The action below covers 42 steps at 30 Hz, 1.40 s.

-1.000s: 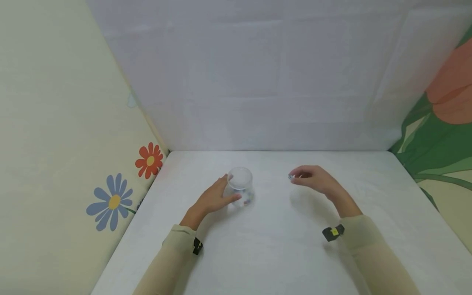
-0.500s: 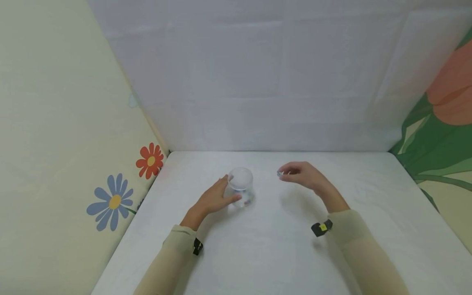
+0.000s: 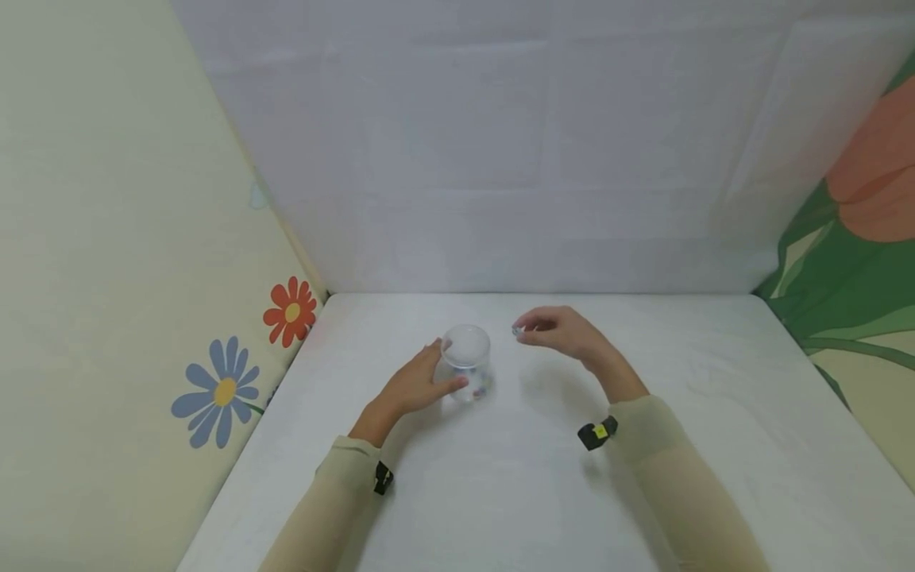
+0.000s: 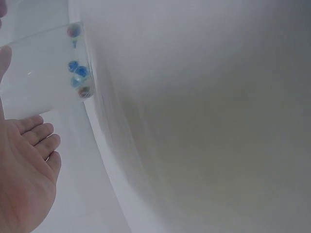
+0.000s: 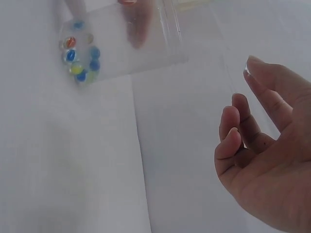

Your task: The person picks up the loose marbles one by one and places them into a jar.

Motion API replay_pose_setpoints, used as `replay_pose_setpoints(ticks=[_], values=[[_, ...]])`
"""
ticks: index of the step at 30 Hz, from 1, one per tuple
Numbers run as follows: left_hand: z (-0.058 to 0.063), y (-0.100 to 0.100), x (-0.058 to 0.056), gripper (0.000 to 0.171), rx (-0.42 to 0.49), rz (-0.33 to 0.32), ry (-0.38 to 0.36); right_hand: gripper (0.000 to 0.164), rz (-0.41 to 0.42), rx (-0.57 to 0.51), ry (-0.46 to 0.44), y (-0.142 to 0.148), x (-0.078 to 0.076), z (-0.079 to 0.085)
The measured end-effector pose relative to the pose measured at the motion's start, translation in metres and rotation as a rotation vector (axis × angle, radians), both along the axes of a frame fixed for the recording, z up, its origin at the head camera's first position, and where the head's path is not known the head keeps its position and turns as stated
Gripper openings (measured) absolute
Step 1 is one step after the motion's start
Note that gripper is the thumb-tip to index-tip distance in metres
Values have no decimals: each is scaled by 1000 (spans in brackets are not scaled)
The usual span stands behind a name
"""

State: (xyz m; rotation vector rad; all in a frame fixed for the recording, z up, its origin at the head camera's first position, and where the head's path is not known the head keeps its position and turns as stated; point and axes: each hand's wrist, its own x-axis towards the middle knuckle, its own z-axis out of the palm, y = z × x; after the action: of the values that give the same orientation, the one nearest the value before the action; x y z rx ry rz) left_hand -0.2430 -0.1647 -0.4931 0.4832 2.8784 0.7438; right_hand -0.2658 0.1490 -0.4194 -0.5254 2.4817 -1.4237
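A clear, open-topped plastic jar (image 3: 468, 357) stands upright on the white table with several coloured glass marbles (image 5: 71, 55) at its bottom. My left hand (image 3: 413, 385) holds the jar from its left side, thumb in front and fingers behind. In the left wrist view, part of that hand's grip lies outside the picture. To the right of the jar, above the table, my right hand (image 3: 565, 330) pinches a small clear marble (image 3: 516, 330) between thumb and forefinger. The right wrist view shows its other fingers loosely curled, and the marble is mostly hidden by the fingertips.
The white cloth-covered table (image 3: 486, 492) reaches back to a pale wall sheet (image 3: 465, 159). Flower-printed panels stand at the left and right sides. Each wrist bears a small black camera (image 3: 597, 433).
My right hand has moved left towards the jar, carrying the marble and rising slightly in the view. The left hand and the jar have stayed put.
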Motion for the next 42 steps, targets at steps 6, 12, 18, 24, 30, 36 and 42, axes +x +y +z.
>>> replay_pose_setpoints(ticks=[6, 12, 18, 24, 30, 36, 42], values=[[1, -1, 0, 105, 6, 6, -9, 30, 3, -20, -15, -10, -3, 0], [3, 0, 1, 100, 12, 11, -13, 30, 26, -12, -3, -18, -6, 3], [4, 2, 1, 94, 25, 8, -14, 28, 50, -16, -5, -29, -6, 9], [4, 2, 0, 94, 26, 5, -17, 28, 70, 22, -4, -37, -9, 8], [2, 2, -1, 94, 31, 10, -15, 28, 97, 82, 23, -44, -12, 10], [1, 1, -2, 95, 30, 13, -16, 26, 131, 143, 50, -54, -14, 12], [1, 1, -2, 94, 21, 8, -17, 24, 157, 182, 72, -63, -17, 13]])
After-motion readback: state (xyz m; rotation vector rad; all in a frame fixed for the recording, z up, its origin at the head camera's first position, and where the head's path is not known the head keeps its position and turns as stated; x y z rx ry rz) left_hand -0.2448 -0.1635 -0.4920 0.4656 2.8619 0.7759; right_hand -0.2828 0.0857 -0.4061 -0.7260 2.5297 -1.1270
